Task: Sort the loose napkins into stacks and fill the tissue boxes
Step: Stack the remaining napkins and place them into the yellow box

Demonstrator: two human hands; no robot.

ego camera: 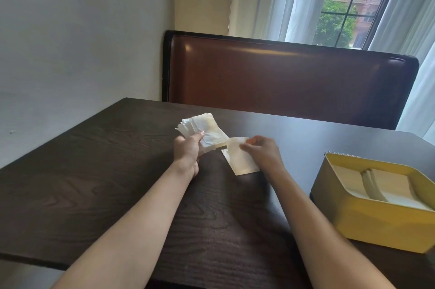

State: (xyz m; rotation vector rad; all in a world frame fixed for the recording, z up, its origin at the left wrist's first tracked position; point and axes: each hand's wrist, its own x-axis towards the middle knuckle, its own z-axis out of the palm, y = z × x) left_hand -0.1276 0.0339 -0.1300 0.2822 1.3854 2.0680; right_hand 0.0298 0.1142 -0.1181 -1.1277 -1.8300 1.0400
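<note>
White napkins fan out in the left hand [188, 151] while the right hand [261, 151] pinches one napkin [236, 152] above the small stack [244, 167] just beneath; square its edges before releasing.

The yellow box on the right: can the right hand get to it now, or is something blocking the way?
Probably yes. The yellow box stands open-topped on the table just beside the right forearm, with bare tabletop between. But the right hand is pinching a single napkin, so it is not free.
</note>
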